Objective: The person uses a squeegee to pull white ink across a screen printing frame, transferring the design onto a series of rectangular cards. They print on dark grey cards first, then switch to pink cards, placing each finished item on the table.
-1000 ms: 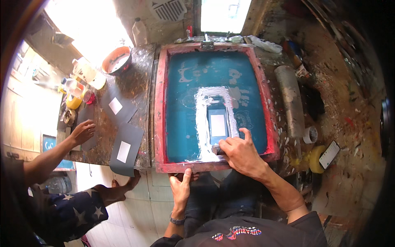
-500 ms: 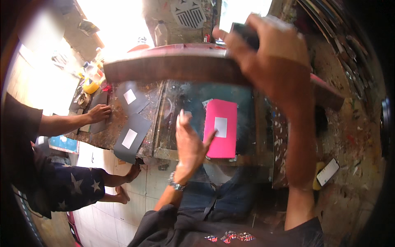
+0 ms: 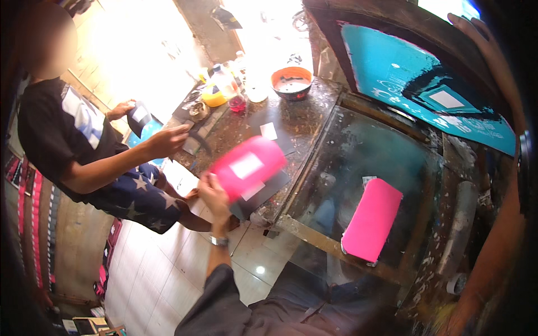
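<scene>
In the head view, the left hand (image 3: 214, 196) reaches forward and to the left, its forearm rising from the lower edge out of a black sleeve (image 3: 218, 299), with a metal watch (image 3: 219, 241) at the wrist. Its fingers grasp the near left edge of a pink sheet (image 3: 269, 158), which bears a white patch (image 3: 245, 166) and is slightly blurred. This sheet is held over the wooden table (image 3: 224, 131), partly in front of the dark grey sheets (image 3: 286, 143) lying there.

The right hand (image 3: 473, 31) is up at the far upper right, the bare arm stretched along the dim rim of the view from the lower right corner. Its fingers lie along the upper edge of a tilted wooden frame (image 3: 328, 39) with blue mesh (image 3: 381, 61); how firmly they close on it, I cannot tell.

Below the frame, a second pink sheet (image 3: 372, 221) lies at a slant on the glass top (image 3: 336, 154), well apart from both hands. At the left, a co-worker (image 3: 56, 123) in a black shirt has one hand (image 3: 168, 141) extended toward the table.
</scene>
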